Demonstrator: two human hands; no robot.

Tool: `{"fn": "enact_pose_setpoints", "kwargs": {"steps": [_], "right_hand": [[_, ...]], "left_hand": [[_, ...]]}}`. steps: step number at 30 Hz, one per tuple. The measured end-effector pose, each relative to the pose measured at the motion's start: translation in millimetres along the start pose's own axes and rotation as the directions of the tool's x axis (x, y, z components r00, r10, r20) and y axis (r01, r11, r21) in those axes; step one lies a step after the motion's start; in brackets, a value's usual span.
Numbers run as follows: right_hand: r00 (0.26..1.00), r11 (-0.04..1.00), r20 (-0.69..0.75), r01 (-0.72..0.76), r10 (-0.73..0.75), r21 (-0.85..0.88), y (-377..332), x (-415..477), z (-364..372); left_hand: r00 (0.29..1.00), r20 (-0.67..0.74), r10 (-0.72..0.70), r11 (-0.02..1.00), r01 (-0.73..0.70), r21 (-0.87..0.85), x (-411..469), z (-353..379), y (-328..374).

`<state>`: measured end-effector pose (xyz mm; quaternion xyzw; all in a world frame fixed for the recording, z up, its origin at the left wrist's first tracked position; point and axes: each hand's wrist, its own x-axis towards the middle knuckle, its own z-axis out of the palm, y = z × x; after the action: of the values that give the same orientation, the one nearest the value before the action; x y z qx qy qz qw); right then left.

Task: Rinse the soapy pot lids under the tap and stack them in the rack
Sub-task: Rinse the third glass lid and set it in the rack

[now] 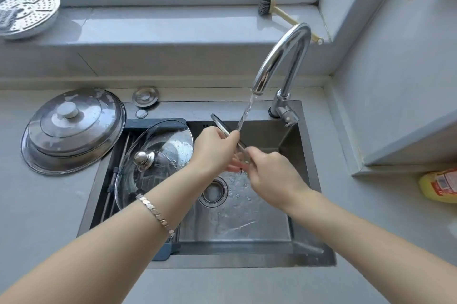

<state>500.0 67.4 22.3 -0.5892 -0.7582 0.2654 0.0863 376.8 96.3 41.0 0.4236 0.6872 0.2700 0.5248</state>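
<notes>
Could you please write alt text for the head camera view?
Both hands, left hand and right hand, hold a small lid edge-on under the running tap; a glass lid lies in the sink rack.

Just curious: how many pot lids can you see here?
3: a steel lid on the counter, a glass lid in the rack, one held edge-on under the tap.

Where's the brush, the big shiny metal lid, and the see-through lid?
brush (266, 5), head view, on its dark bristles.
metal lid (74, 130), head view, on its domed top.
glass lid (158, 155), head view, on the glass beside its knob.
</notes>
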Motion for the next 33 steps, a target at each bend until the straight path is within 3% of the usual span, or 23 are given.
{"fn": "enact_pose_setpoints", "kwargs": {"steps": [3, 6, 8, 10, 12, 14, 16, 22, 26, 30, 33], "right_hand": [[0.977, 0.919, -0.041, -0.183, 0.21, 0.348, 21.5, 5.1, -14.8], [0.9, 0.628, 0.099, -0.371, 0.424, 0.684, 39.5, 7.5, -24.8], [0.846, 0.468, 0.163, -0.43, 0.509, 0.772, 49.9, 9.6, -32.9], [0.805, 0.312, 0.221, -0.444, 0.55, 0.84, 61.4, 10.2, -42.3], [0.794, 0.175, 0.281, -0.433, 0.54, 0.884, 72.4, 7.1, -51.6], [0.802, 0.097, 0.329, -0.429, 0.498, 0.898, 79.9, 3.2, -56.7], [0.804, 0.039, 0.356, -0.423, 0.476, 0.905, 84.4, 0.9, -57.4], [0.722, -0.247, 0.502, -0.438, 0.476, 0.864, 92.1, -2.5, -17.5], [0.63, -0.284, 0.593, -0.527, 0.502, 0.801, 81.6, 3.6, 51.3], [0.559, -0.326, 0.689, -0.615, 0.461, 0.718, 60.7, 21.5, 97.5], [0.581, -0.356, 0.673, -0.574, 0.458, 0.738, 48.2, 36.9, 114.1]], "left_hand": [[0.999, 0.045, 0.024, 0.999, -0.022, -0.044, 4.1, 4.8, -8.4], [0.989, 0.037, -0.141, 0.99, 0.141, -0.005, 12.3, 5.8, -37.5], [0.921, 0.103, -0.376, 0.922, 0.383, -0.055, 14.6, 3.7, -57.2], [0.81, 0.17, -0.562, 0.805, 0.583, -0.115, 14.5, 0.8, -73.9], [0.735, 0.208, -0.646, 0.708, 0.678, -0.198, 15.3, -0.6, -85.9], [0.712, 0.269, -0.649, 0.63, 0.701, -0.335, 17.6, -2.2, -88.4], [0.747, 0.255, -0.614, 0.604, 0.653, -0.458, 20.9, -8.4, -83.5], [0.911, -0.031, -0.411, 0.752, 0.32, -0.576, 21.1, -40.1, -51.3], [0.922, -0.299, -0.245, 0.906, 0.107, -0.41, 24.1, -59.6, -35.0], [0.924, -0.38, -0.048, 0.976, -0.037, -0.213, 15.7, -67.0, -23.0], [0.899, -0.421, 0.117, 0.987, -0.154, -0.054, 4.7, -71.3, -14.6]]}}
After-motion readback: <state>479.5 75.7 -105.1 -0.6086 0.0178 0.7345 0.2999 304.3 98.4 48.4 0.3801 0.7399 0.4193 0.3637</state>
